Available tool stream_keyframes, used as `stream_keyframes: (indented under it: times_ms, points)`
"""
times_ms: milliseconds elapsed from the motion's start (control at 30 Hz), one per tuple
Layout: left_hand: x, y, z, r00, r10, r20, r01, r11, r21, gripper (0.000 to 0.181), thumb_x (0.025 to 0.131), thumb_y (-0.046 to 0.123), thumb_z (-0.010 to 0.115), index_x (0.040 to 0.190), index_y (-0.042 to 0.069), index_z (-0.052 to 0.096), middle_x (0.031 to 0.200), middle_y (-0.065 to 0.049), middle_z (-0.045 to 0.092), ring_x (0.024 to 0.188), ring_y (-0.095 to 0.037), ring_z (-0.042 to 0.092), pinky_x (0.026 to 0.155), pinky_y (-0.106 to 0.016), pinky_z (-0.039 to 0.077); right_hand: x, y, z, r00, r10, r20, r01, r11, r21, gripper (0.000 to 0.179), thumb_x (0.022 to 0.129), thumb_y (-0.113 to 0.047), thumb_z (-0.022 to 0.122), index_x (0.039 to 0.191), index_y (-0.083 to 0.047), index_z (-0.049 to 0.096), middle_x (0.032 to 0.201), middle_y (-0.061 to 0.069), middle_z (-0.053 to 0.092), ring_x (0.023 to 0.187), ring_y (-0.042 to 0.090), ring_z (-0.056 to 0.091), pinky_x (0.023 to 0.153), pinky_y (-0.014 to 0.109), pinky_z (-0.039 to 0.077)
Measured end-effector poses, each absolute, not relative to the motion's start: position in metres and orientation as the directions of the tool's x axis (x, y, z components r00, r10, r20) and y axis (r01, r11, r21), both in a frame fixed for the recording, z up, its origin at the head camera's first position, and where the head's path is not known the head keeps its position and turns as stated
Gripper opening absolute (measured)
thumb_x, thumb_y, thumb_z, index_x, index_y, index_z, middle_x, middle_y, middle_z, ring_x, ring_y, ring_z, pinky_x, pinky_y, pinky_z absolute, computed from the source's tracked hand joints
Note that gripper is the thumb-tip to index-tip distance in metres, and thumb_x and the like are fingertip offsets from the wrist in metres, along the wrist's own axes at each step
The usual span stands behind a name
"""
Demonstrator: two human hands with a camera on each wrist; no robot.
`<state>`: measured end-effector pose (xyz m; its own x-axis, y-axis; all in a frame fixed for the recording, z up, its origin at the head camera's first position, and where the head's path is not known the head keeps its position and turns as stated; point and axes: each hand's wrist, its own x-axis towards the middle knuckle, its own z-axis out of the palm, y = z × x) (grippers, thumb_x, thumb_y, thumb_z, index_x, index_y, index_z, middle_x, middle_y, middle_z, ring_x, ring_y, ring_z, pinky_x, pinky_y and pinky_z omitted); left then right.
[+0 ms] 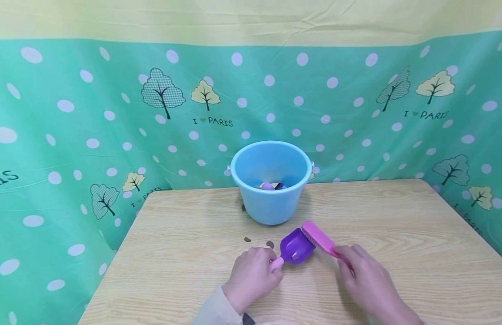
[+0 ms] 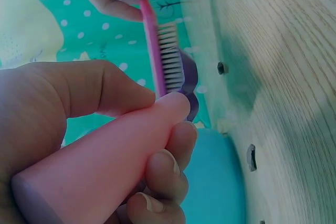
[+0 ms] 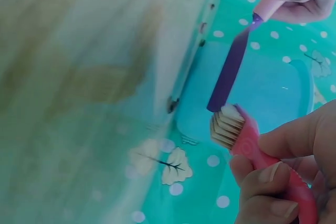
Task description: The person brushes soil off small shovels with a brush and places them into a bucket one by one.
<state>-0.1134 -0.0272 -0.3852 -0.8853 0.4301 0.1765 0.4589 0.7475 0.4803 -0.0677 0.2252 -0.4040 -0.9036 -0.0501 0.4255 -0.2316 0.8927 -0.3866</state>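
Note:
My left hand grips the pink handle of a small toy shovel with a purple scoop. A pink brush with pale bristles is held by its handle in my right hand. The bristles meet the far right edge of the scoop, and both tools are raised over the table. A small light bit lies in the scoop near the handle. Dark brown flakes lie on the table just beyond my left hand.
A light blue bucket stands at the back of the wooden table, with pink and purple things inside. Another dark flake lies at its left side. A green dotted curtain hangs behind the table.

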Motion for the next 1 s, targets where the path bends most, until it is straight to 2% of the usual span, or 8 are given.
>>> stream_keyframes:
  times_ms: [100,300,433,700,800,900,1000]
  points:
    - [-0.114,-0.028,-0.386,-0.888,0.425,0.172,0.453,0.755,0.474,0.027,0.068,0.012,0.067,0.055,0.022,0.046,0.051,0.012,0.037,0.045,-0.004,0.035,0.043,-0.022,0.032,-0.066,0.221,-0.399,-0.888,-0.064,0.456,-0.271,0.874,-0.404,0.036,0.076,0.002,0.071,0.108,-0.015,0.068,0.078,-0.011,0.05,0.059,0.0,0.038,0.047,0.019,0.034]
    - [-0.115,-0.029,-0.385,-0.892,0.424,0.158,0.445,0.761,0.473,0.027,0.069,0.012,0.066,0.054,0.022,0.046,0.051,0.012,0.039,0.046,-0.005,0.036,0.045,-0.022,0.033,-0.06,0.201,-0.393,-0.842,-0.167,0.513,-0.431,0.78,-0.454,0.039,0.075,0.007,0.071,0.108,-0.015,0.067,0.08,-0.016,0.049,0.061,-0.004,0.039,0.049,0.016,0.038]
    - [-0.115,-0.03,-0.385,-0.893,0.422,0.157,0.444,0.764,0.468,0.026,0.069,0.013,0.068,0.055,0.023,0.048,0.052,0.012,0.041,0.046,-0.005,0.038,0.045,-0.023,0.034,-0.056,0.188,-0.391,-0.865,-0.201,0.46,-0.442,0.737,-0.511,0.039,0.078,0.006,0.07,0.11,-0.017,0.066,0.085,-0.016,0.054,0.067,-0.003,0.044,0.055,0.016,0.043]
    - [-0.114,-0.029,-0.384,-0.895,0.42,0.153,0.438,0.758,0.483,0.005,0.069,0.013,0.068,0.07,0.018,0.065,0.056,0.012,0.046,0.047,-0.005,0.042,0.046,-0.022,0.035,-0.052,0.18,-0.396,-0.9,-0.223,0.375,-0.415,0.703,-0.578,0.036,0.081,0.005,0.067,0.109,-0.017,0.066,0.086,-0.013,0.057,0.07,-0.002,0.047,0.057,0.018,0.045]
    - [-0.114,-0.03,-0.382,-0.896,0.416,0.156,0.436,0.753,0.494,0.008,0.069,0.014,0.068,0.076,0.016,0.069,0.058,0.012,0.047,0.048,-0.005,0.042,0.046,-0.023,0.035,-0.052,0.18,-0.396,-0.928,-0.199,0.314,-0.353,0.734,-0.58,0.033,0.082,0.002,0.067,0.108,-0.019,0.066,0.085,-0.013,0.056,0.069,-0.001,0.047,0.058,0.018,0.045]
    - [-0.114,-0.03,-0.382,-0.893,0.422,0.157,0.44,0.747,0.498,0.005,0.07,0.014,0.067,0.072,0.018,0.067,0.057,0.012,0.047,0.048,-0.005,0.042,0.045,-0.023,0.034,-0.053,0.181,-0.395,-0.953,-0.167,0.252,-0.286,0.771,-0.569,0.033,0.084,-0.002,0.067,0.108,-0.023,0.065,0.083,-0.015,0.053,0.068,-0.001,0.046,0.059,0.019,0.044]
    - [-0.114,-0.03,-0.382,-0.889,0.431,0.158,0.449,0.746,0.492,0.008,0.07,0.014,0.067,0.067,0.02,0.062,0.056,0.012,0.045,0.047,-0.005,0.041,0.044,-0.023,0.034,-0.054,0.183,-0.396,-0.957,-0.148,0.248,-0.263,0.8,-0.54,0.032,0.083,-0.004,0.068,0.108,-0.025,0.066,0.082,-0.017,0.051,0.067,-0.001,0.045,0.058,0.019,0.044]
